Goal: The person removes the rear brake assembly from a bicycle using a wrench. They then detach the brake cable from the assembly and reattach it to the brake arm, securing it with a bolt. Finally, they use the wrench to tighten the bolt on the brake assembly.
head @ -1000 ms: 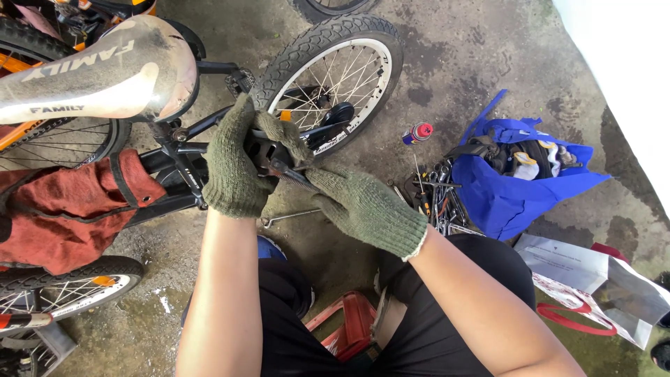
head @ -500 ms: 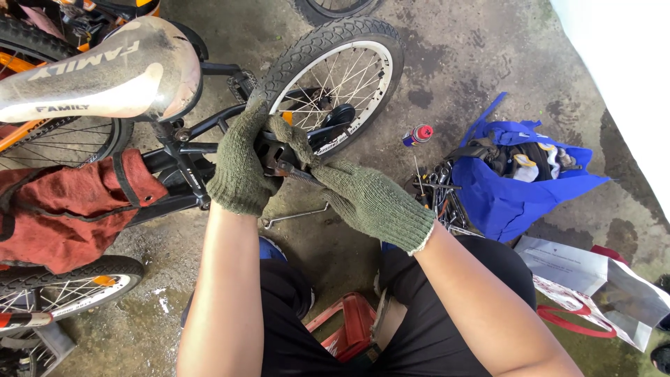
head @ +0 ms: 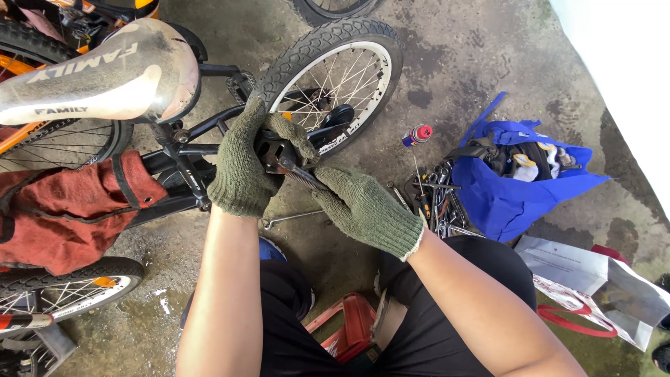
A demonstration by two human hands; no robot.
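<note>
Both my hands wear green knit gloves. My left hand (head: 241,164) is closed around the black pedal (head: 272,150) of a small black bicycle (head: 209,132). My right hand (head: 363,209) grips the handle of a metal wrench (head: 296,171) whose head sits at the pedal's crank. The spoked wheel (head: 335,77) with a white rim stands just behind the hands. The grey saddle (head: 98,77) is at the upper left.
A blue bag (head: 516,181) with tools spilling out lies on the right, a red-capped spray can (head: 417,134) beside it. A red cloth (head: 63,209) drapes over the frame at left. Another wheel (head: 63,286) is lower left. A loose spanner (head: 293,218) lies on the concrete.
Both hands have shifted slightly toward the wheel, staying on the pedal and wrench; the wrench handle has swung a little.
</note>
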